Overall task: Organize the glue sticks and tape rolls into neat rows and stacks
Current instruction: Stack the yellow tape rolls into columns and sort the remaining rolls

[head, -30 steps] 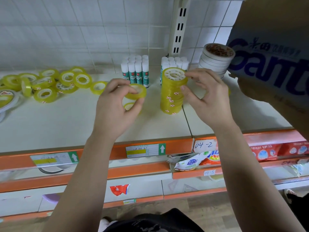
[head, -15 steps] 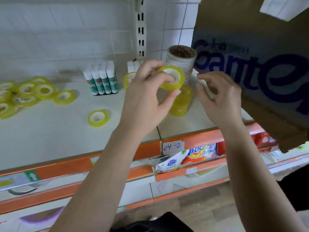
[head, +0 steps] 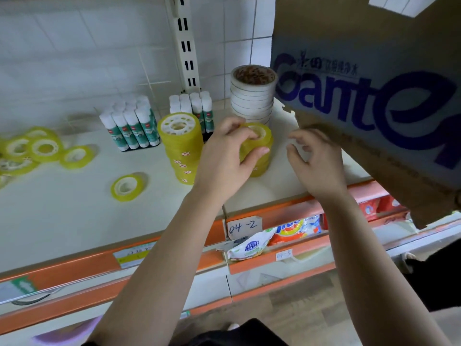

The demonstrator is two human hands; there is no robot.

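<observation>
On the white shelf [head: 74, 221] stand two stacks of yellow tape rolls: a tall stack [head: 180, 148] at centre and a shorter stack [head: 262, 158] to its right. My left hand [head: 224, 158] grips the top yellow roll [head: 258, 132] sitting on the shorter stack. Just right of that stack, my right hand [head: 315, 161] hovers with fingers apart and nothing in it. Two groups of glue sticks [head: 131, 127] [head: 193, 108] stand upright at the back. A single roll [head: 127, 187] lies flat on the shelf. Several loose rolls [head: 37, 151] lie scattered at the left.
A stack of white tape rolls [head: 252, 96] stands at the back right. A large cardboard box [head: 374, 91] overhangs the shelf's right side, close to my right hand. The orange shelf edge [head: 249, 218] carries a "04-2" label; packaged goods [head: 274, 236] lie on the shelf below.
My left hand carried a yellow roll from mid-air down onto the shorter stack. My right hand let go of the tall stack earlier and now hovers beside the shorter one.
</observation>
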